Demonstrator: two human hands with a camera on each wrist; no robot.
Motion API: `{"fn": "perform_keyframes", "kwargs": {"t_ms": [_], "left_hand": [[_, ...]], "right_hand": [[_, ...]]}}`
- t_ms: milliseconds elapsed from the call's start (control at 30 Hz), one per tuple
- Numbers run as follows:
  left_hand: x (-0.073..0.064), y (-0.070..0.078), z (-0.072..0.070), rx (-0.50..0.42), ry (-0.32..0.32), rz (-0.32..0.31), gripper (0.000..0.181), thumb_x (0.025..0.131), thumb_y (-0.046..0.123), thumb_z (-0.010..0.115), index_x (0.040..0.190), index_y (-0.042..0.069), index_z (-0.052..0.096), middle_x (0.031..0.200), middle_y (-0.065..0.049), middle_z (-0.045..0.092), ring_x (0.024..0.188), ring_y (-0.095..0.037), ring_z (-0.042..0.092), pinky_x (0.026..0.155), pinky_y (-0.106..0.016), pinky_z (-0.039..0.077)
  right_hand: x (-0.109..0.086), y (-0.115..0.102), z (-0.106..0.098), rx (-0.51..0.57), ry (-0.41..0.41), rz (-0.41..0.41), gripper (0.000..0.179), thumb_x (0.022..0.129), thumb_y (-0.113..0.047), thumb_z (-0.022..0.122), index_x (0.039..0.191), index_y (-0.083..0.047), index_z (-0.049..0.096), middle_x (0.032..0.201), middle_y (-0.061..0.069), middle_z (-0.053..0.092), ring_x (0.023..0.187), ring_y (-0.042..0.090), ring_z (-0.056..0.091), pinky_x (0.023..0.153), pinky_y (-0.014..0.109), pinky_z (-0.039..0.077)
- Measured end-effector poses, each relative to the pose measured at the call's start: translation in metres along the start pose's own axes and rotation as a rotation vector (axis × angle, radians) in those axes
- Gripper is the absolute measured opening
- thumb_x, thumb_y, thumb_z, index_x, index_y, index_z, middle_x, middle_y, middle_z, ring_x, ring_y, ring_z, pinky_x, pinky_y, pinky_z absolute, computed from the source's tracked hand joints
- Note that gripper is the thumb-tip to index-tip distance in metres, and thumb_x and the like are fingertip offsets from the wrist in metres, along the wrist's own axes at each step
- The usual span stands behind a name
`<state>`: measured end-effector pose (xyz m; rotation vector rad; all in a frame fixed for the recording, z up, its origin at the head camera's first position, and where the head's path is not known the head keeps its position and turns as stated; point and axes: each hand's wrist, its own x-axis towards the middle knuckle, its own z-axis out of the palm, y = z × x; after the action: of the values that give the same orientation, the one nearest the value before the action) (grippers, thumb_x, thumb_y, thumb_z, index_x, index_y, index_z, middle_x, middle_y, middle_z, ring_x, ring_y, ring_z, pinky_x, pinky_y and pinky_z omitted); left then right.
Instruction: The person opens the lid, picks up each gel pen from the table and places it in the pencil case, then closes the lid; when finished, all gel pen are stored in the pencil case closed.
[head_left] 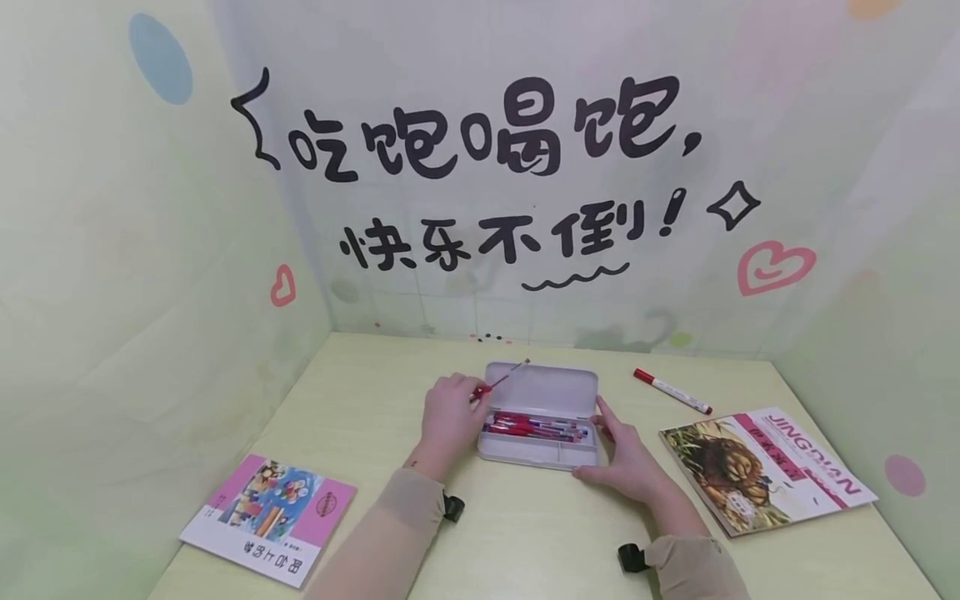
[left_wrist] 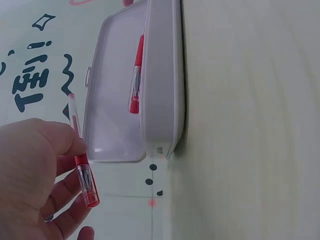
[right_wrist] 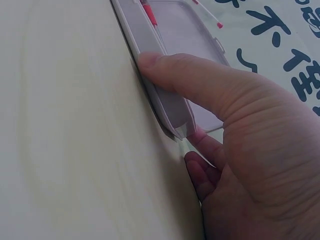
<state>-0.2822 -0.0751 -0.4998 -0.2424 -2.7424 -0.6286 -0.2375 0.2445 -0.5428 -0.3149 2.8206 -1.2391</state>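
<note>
My left hand (head_left: 448, 415) pinches a clear-barrelled pen with red parts (left_wrist: 86, 182) between thumb and fingers, holding it above the left side of a pale pencil case (head_left: 542, 390). The case lies on the table with its lid raised toward the wall. Several red and clear pens (head_left: 525, 427) fill its long back compartment; the front part has a divider. At the case's right end, my right hand (head_left: 628, 460) grips it, thumb against the front wall and fingers around the far side. In the right wrist view some of those fingers are partly hidden behind the case.
A red-capped white marker (head_left: 672, 392) lies right of the case. In front of it is a book with a lion cover (head_left: 765, 471). Another book, pink and blue (head_left: 268, 518), lies at the left. A printed cloth wall (head_left: 480, 275) rises behind the table.
</note>
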Motion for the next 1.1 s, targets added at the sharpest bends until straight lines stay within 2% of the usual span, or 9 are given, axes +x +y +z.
{"fn": "perform_keyframes", "kwargs": {"t_ms": [100, 300, 500, 667, 933, 1100], "left_hand": [[0.000, 0.008, 0.004, 0.062, -0.030, 0.061, 0.025, 0.102, 0.035, 0.078, 0.121, 0.019, 0.082, 0.120, -0.003, 0.078, 0.107, -0.026, 0.065, 0.094, -0.046, 0.058], [0.000, 0.017, 0.014, 0.138, -0.060, 0.165, 0.019, 0.102, 0.034, 0.079, 0.118, 0.025, 0.085, 0.112, 0.001, 0.076, 0.101, -0.023, 0.063, 0.087, -0.042, 0.054], [-0.003, 0.025, 0.027, 0.171, -0.088, 0.219, 0.017, 0.104, 0.035, 0.076, 0.117, 0.028, 0.085, 0.112, 0.002, 0.076, 0.102, -0.023, 0.064, 0.085, -0.042, 0.054], [-0.005, 0.029, 0.034, 0.150, -0.085, 0.240, 0.017, 0.104, 0.034, 0.076, 0.117, 0.029, 0.085, 0.113, 0.001, 0.077, 0.104, -0.024, 0.065, 0.085, -0.043, 0.054], [-0.006, 0.027, 0.037, 0.052, -0.134, 0.202, 0.018, 0.105, 0.031, 0.074, 0.118, 0.028, 0.086, 0.117, 0.000, 0.078, 0.107, -0.025, 0.065, 0.084, -0.044, 0.053], [-0.005, 0.022, 0.040, -0.027, -0.131, 0.186, 0.018, 0.105, 0.031, 0.075, 0.118, 0.026, 0.087, 0.119, -0.002, 0.078, 0.108, -0.026, 0.065, 0.086, -0.045, 0.054]], "right_hand": [[0.001, 0.001, 0.000, -0.002, 0.000, 0.000, 0.140, 0.077, -0.040, 0.100, 0.177, -0.008, 0.007, 0.165, 0.020, 0.053, 0.155, 0.051, 0.043, 0.132, 0.072, 0.025], [0.002, 0.000, 0.000, 0.002, -0.001, -0.005, 0.140, 0.077, -0.039, 0.100, 0.178, -0.009, 0.007, 0.164, 0.019, 0.053, 0.155, 0.050, 0.044, 0.132, 0.072, 0.026], [0.002, 0.000, 0.000, 0.000, 0.000, 0.003, 0.141, 0.077, -0.039, 0.100, 0.178, -0.009, 0.007, 0.166, 0.018, 0.052, 0.156, 0.050, 0.042, 0.132, 0.073, 0.023], [0.001, 0.001, 0.001, 0.002, 0.003, -0.003, 0.140, 0.077, -0.038, 0.101, 0.178, -0.009, 0.007, 0.166, 0.018, 0.052, 0.156, 0.051, 0.042, 0.132, 0.073, 0.024], [0.001, 0.002, 0.002, 0.005, 0.007, -0.015, 0.141, 0.076, -0.037, 0.101, 0.177, -0.007, 0.008, 0.163, 0.019, 0.054, 0.154, 0.052, 0.045, 0.132, 0.072, 0.026], [0.000, 0.001, 0.001, 0.007, 0.003, -0.007, 0.140, 0.077, -0.037, 0.101, 0.177, -0.008, 0.007, 0.164, 0.020, 0.053, 0.155, 0.052, 0.044, 0.132, 0.072, 0.026]]}}
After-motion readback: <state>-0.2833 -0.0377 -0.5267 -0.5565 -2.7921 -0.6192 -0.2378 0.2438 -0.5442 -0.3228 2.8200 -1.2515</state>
